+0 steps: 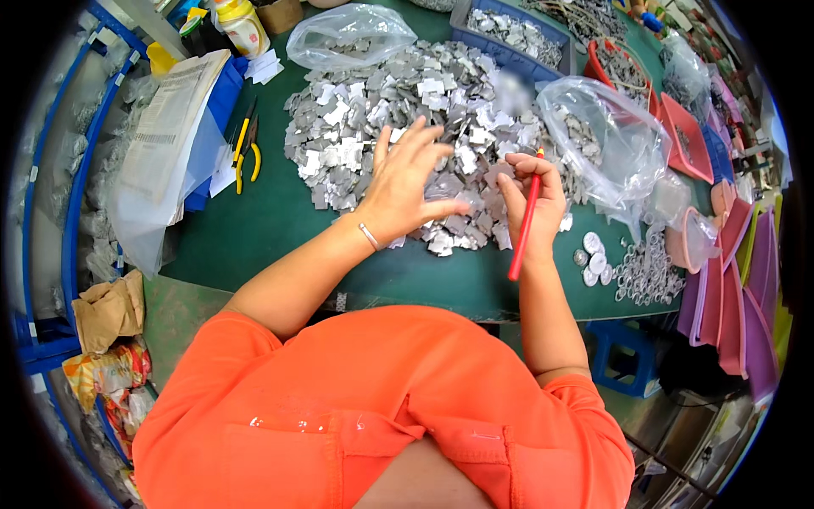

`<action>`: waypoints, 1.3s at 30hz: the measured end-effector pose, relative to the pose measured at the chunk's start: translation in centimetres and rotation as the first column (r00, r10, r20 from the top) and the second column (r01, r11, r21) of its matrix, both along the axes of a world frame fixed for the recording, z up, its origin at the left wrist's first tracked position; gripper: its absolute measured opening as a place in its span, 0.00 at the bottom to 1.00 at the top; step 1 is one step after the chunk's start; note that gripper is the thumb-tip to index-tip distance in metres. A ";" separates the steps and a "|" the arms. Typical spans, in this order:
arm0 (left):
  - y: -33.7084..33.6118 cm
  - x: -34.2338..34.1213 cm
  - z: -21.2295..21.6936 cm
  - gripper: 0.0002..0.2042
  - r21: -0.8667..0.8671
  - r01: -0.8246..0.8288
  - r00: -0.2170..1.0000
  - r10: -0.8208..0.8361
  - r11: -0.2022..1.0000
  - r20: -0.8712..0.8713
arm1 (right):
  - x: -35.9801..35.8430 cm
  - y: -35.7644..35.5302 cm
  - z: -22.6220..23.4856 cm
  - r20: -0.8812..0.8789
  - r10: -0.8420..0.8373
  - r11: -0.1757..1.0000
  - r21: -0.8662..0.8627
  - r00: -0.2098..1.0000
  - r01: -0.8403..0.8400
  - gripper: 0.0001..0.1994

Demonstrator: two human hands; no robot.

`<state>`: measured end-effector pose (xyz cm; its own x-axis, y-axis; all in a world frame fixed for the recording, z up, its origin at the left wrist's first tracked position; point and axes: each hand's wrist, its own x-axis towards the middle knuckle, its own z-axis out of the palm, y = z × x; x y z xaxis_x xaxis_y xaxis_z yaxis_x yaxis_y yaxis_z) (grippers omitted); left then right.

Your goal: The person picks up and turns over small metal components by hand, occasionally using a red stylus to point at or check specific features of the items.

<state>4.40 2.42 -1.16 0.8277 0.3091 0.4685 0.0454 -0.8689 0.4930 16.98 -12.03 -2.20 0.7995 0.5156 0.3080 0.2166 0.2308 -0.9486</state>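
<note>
A wide heap of small flat grey metal pieces (326,157) covers the middle of the green table. Over its near side my left hand (400,187) is open, fingers spread and thumb stretched to the right. At the heap's right edge my right hand (543,199) is closed around a slim red pen (523,233), which slants with one end up past the fingers. A flat metal piece (498,175) shows at the right thumb and fingertips; whether they pinch it or it lies on the heap behind, I cannot tell.
Clear plastic bags (610,127) lie right of and behind the heap. Yellow-handled pliers (254,161) and newspapers (174,119) are at the left. A blue bin (572,64) and red tray (685,140) stand at back right. White discs (596,259) and metal rings (649,276) lie near right.
</note>
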 end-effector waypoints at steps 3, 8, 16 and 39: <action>-0.8 -1.0 1.2 0.25 -0.202 0.015 0.992 0.010 0.979 0.122 | -2.6 -0.2 0.7 -0.160 0.082 0.986 0.157 0.984 -0.057 0.15; -2.2 -2.5 1.0 0.07 -0.905 0.118 0.982 -0.181 0.409 0.046 | -5.9 -0.2 1.2 -0.338 0.225 0.945 0.304 0.914 -0.120 0.14; -2.7 -4.1 1.0 0.06 -0.971 0.162 0.981 -0.135 0.179 0.139 | -7.1 -1.4 1.1 -0.274 0.194 0.975 0.163 0.942 -0.154 0.13; 0.4 -4.9 0.1 0.12 -0.162 0.012 0.985 0.016 0.987 0.174 | 12.6 6.9 8.2 0.588 -0.076 0.979 -0.107 0.805 0.171 0.05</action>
<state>-0.50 2.86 -1.10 0.7372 0.3939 0.5490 -0.0519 -0.7771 0.6273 29.57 -5.08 5.99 0.5574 0.5014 0.6617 0.7522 0.0324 -0.6582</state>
